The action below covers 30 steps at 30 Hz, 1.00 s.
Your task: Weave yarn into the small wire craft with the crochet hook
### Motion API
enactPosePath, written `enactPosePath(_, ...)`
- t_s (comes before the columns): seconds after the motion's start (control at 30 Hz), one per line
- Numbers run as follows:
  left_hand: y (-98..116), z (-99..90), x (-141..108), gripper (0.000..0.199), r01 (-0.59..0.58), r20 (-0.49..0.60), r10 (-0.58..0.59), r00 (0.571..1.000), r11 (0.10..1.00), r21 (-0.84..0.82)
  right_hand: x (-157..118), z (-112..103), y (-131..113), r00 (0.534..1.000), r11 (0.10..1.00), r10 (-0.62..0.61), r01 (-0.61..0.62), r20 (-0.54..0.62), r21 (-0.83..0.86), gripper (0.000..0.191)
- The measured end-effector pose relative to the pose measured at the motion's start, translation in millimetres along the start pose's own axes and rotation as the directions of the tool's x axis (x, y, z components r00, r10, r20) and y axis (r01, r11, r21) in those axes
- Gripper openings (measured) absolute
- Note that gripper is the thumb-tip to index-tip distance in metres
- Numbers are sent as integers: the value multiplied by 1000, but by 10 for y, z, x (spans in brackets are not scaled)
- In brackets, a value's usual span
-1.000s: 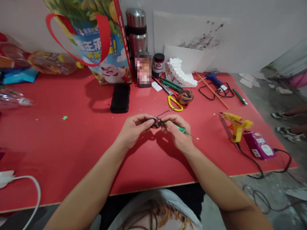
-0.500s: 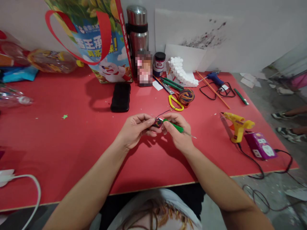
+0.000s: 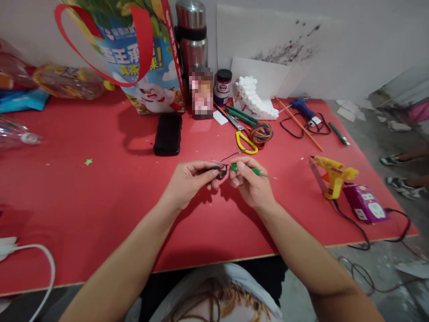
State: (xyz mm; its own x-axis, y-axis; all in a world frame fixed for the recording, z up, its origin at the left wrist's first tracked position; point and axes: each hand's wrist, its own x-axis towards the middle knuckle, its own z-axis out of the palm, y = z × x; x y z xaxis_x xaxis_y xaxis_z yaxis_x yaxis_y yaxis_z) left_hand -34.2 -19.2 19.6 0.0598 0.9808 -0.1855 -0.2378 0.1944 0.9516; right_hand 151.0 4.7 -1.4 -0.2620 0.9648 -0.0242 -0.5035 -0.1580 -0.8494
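Observation:
A small dark multicoloured crochet piece (image 3: pixel 221 173) is pinched between the thumb and fingers of my left hand (image 3: pixel 194 181). My right hand (image 3: pixel 250 179) is closed round a green-handled crochet hook (image 3: pixel 256 171), its thin metal ends pointing left and right. At the left the hook's shaft meets the yarn above the piece, where a loop appears to sit on it. A strand of yarn (image 3: pixel 231 156) runs up and right toward a multicoloured yarn ball (image 3: pixel 262 133). Beside the ball lie scissors with a yellow handle (image 3: pixel 246 143).
A black case (image 3: pixel 168 134) lies beyond my left hand, before a colourful bag (image 3: pixel 144 67) and a steel flask (image 3: pixel 192 40). To the right are a yellow glue gun (image 3: pixel 335 174), a purple box (image 3: pixel 365 203) and cables. A white model (image 3: pixel 254 98) stands at the back.
The hook has drawn right, away from the crochet piece, and more of its shaft and the yarn loop shows. My right hand has shifted slightly right; the camera view has shifted a little.

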Motion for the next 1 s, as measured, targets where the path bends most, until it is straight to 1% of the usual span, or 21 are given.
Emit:
enactPosePath(0.07, 21, 4, 1, 14, -37, -3, 37, 999, 998, 51, -3, 0, 1, 1000, 1000, -10, 10, -1, -9, 16)
enactPosePath(0.17, 57, 13, -2, 6, -145, 42, 140, 989, 978, 152, -3, 5, -4, 1000, 1000, -3, 3, -12, -11, 18)
enactPosePath(0.23, 70, 20, -8, 5, -177, 52, 170, 984, 968, 181, -4, 8, -10, 1000, 1000, 10, -10, -16, -11, 20)
enactPosePath(0.33, 67, 34, -20, 9, -150, -4, 152, 988, 980, 133, -6, 9, -17, 1000, 999, 30, -30, -9, -12, 22)
enactPosePath(0.43, 48, 41, -22, 16, -66, -59, 68, 996, 997, 42, -7, 7, -12, 999, 999, 42, -43, -2, -29, 24)
enactPosePath(0.5, 34, 36, -15, 18, 1, -71, -1, 998, 1000, -1, -6, 4, -2, 999, 998, 45, -45, -2, -45, 26)
enactPosePath(0.57, 23, 26, -4, 17, 38, -61, -39, 997, 999, -18, -5, 1, 10, 999, 998, 47, -47, 0, -52, 27)
enactPosePath(0.73, 23, 5, -4, 12, 21, -9, -22, 1000, 999, -38, 5, -13, 21, 998, 998, 55, -55, -5, -41, 25)
enactPosePath(0.9, 59, 26, -51, 17, -7, 1, 7, 1000, 996, 94, 14, -31, -7, 998, 997, 65, -65, 5, -30, 23)
enactPosePath(1.0, 82, 49, -70, 18, -6, -2, 6, 1000, 992, 125, 15, -32, -33, 997, 997, 72, -72, -2, -40, 23)
